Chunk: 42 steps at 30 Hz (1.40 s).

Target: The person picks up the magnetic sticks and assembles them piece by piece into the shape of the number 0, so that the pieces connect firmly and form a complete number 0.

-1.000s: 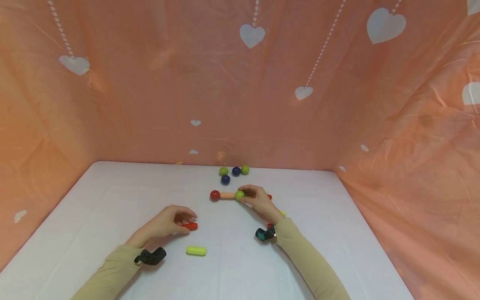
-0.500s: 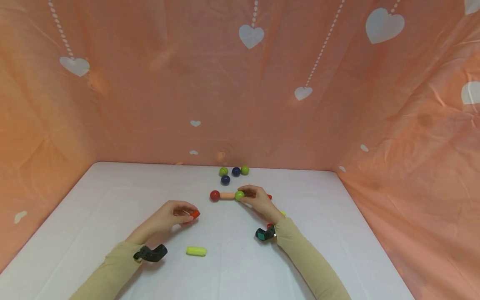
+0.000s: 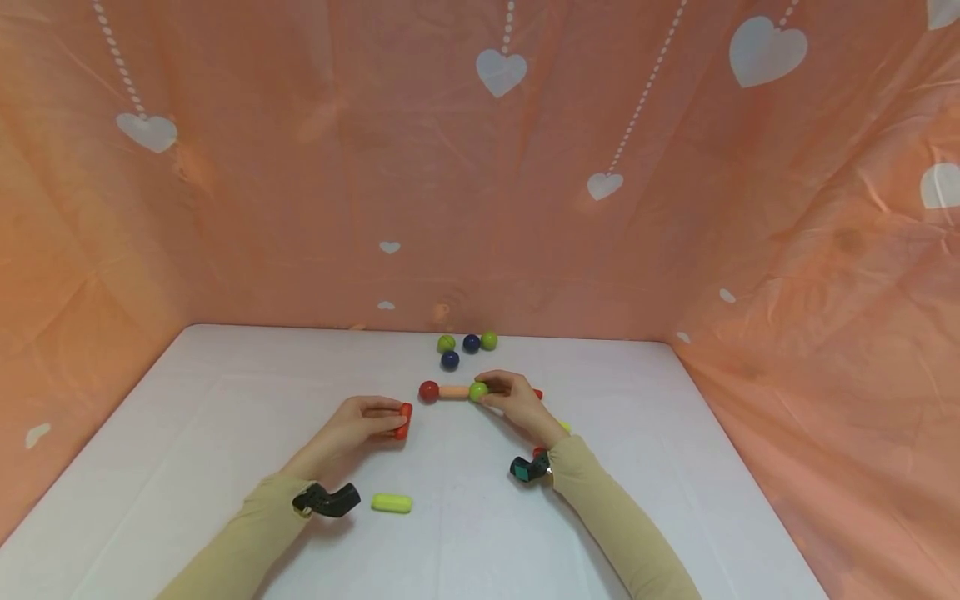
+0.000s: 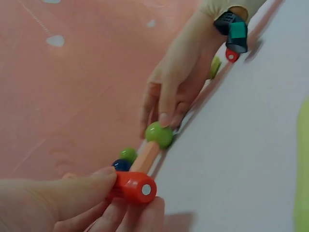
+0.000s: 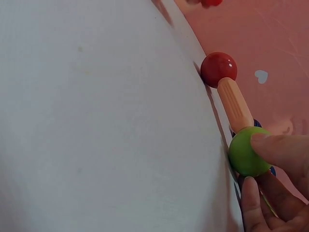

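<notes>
My left hand (image 3: 369,422) pinches a red rod (image 3: 403,422) between thumb and fingers; in the left wrist view this red rod (image 4: 135,187) shows a pale disc on its end. My right hand (image 3: 517,404) pinches a green ball (image 3: 478,391) between thumb and fingers. An orange rod (image 3: 453,392) joins that ball to a dark red ball (image 3: 429,392) on its left; the right wrist view shows grooves along this rod (image 5: 235,104). The held red rod is a short way left of the dark red ball, apart from it.
A yellow-green rod (image 3: 392,503) lies near the left forearm. Two green balls and two dark blue balls (image 3: 450,360) sit at the back of the white table (image 3: 247,375). Red and yellow pieces (image 3: 538,394) lie partly hidden behind the right hand and wrist.
My left hand has lifted the red rod from the table, moved it right and away from me, and turned it nearly upright in the head view. The right hand keeps its hold, still.
</notes>
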### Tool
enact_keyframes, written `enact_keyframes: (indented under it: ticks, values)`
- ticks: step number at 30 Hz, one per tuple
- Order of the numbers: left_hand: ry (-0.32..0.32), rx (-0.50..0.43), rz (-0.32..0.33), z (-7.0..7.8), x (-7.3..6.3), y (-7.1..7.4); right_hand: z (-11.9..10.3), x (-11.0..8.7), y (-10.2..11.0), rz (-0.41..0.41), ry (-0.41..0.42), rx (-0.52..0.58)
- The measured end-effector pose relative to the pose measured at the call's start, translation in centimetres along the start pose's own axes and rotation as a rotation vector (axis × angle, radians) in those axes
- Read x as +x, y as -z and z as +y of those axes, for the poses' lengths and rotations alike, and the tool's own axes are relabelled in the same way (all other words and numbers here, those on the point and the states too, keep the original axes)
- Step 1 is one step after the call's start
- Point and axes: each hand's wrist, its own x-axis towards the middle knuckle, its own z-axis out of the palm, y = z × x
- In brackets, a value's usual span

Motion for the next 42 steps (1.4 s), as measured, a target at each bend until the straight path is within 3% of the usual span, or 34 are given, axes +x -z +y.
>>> enact_keyframes:
  ticks: [4,15,28,36,42]
  values:
    - [0.008,-0.080,0.016,-0.3,0.7,-1.0,0.1,0.1,-0.1,0.002,0.004,0.013]
    - [0.074,-0.034,0.116,0.0,2.2,-3.1,0.0,0.0,-0.2,0.008,0.003,0.003]
    - [0.111,-0.021,0.199,0.1,3.4,-3.9,-0.1,0.0,-0.3,0.005,0.019,0.001]
    - [0.116,-0.007,0.209,0.1,3.7,-3.9,-0.2,0.0,-0.1,-0.008,0.024,0.003]
    - [0.133,-0.009,0.162,0.3,3.6,-3.5,-0.3,-0.1,-0.1,-0.003,0.008,0.008]
